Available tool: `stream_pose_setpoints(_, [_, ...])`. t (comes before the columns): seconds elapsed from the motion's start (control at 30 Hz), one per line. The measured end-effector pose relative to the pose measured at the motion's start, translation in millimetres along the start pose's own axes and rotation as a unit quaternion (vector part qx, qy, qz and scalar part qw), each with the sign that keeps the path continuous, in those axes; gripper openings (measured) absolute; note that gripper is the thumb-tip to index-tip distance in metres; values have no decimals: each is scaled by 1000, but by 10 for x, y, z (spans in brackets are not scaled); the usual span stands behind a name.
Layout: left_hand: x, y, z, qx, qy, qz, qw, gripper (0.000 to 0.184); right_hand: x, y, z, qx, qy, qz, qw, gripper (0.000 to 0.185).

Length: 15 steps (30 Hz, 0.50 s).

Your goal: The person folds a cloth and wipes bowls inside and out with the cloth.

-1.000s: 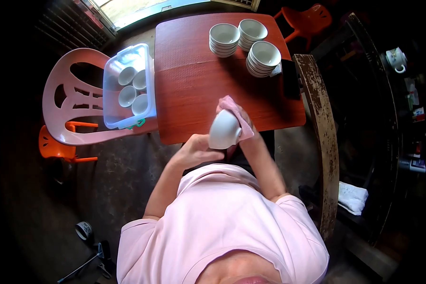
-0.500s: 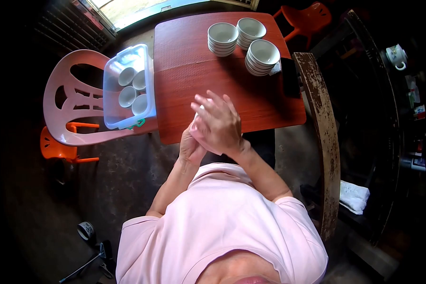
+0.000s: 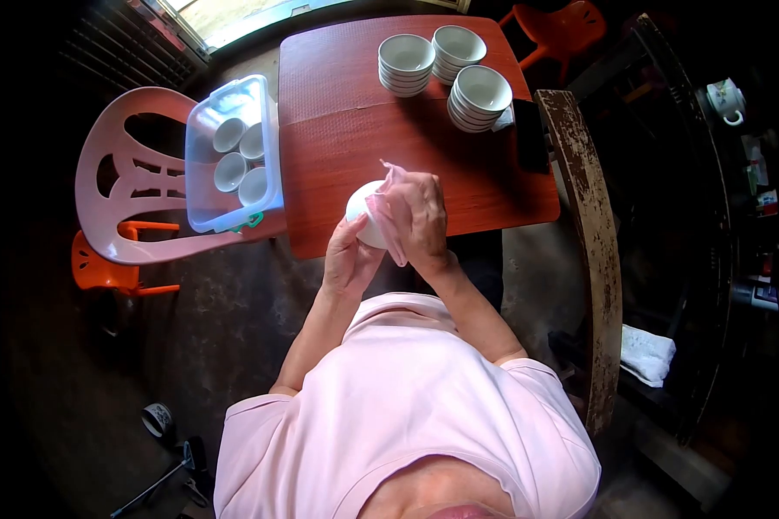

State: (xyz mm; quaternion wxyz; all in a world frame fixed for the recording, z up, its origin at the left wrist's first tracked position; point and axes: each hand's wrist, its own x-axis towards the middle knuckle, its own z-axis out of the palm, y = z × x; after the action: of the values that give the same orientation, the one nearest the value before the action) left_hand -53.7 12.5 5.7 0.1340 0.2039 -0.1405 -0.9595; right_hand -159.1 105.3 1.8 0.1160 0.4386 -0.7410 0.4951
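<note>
A white bowl (image 3: 363,204) is gripped by my left hand (image 3: 347,254), its thumb over the near rim, just in front of the table's near edge. My right hand (image 3: 426,221) is closed on a pink cloth (image 3: 391,212), which lies against the bowl's right side and partly covers it. Three stacks of white bowls stand at the far right of the red table: a left stack (image 3: 405,65), a back stack (image 3: 458,52) and a near right stack (image 3: 479,97). Several white bowls (image 3: 230,172) lie apart inside a clear plastic bin (image 3: 201,208) to the left.
The bin rests on a pink plastic chair (image 3: 104,221) beside the red table (image 3: 329,147). A worn wooden beam (image 3: 590,251) runs along my right. Orange chairs stand at lower left (image 3: 95,268) and far right (image 3: 563,33). A dark flat object (image 3: 530,143) lies at the table's right edge.
My right hand has drawn back to the right with the cloth, uncovering the white bowl. My left hand keeps its hold on the bowl. The stacks stay put.
</note>
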Motion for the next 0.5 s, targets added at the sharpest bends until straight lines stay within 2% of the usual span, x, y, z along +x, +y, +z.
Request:
stream_pose_setpoints(0.03, [0, 17, 21, -21, -5, 5, 1000, 43, 8, -12, -22, -13, -8, -62, 998, 30])
stream_pose_setpoints(0.13, [-4, 143, 34, -55, -53, -15, 997, 40, -15, -184, -30, 100, 15, 8, 995, 26])
stream_pose_setpoints(0.27, [-9, 135, -3, -37, -51, -8, 998, 42, -136, -101, -40, 199, 22, 73, 977, 15])
stream_pose_setpoints(0.3, [-8, 123, 8, -35, -38, 4, 999, 43, -193, -80, -31, 333, 50, 155, 929, 13])
stream_pose_setpoints(0.33, [-10, 135, 16, 22, -49, 15, 998, 45, -134, -159, -86, 459, 93, 242, 850, 13])
stream_pose_setpoints(0.4, [-1, 162, 29, 135, -71, 35, 988, 47, -10, -245, -202, 481, 69, 166, 858, 13])
stream_pose_setpoints(0.43, [6, 158, -26, 189, -108, 47, 975, 52, 114, -372, -321, 289, -19, 48, 956, 13])
stream_pose_setpoints(0.47, [-37, 148, 32, 261, -84, 50, 960, 54, 195, -464, -409, 78, -105, -72, 989, 16])
stream_pose_setpoints(0.5, [-30, 125, -31, 372, -138, 100, 912, 57, 211, -492, -328, -39, -144, -135, 980, 20])
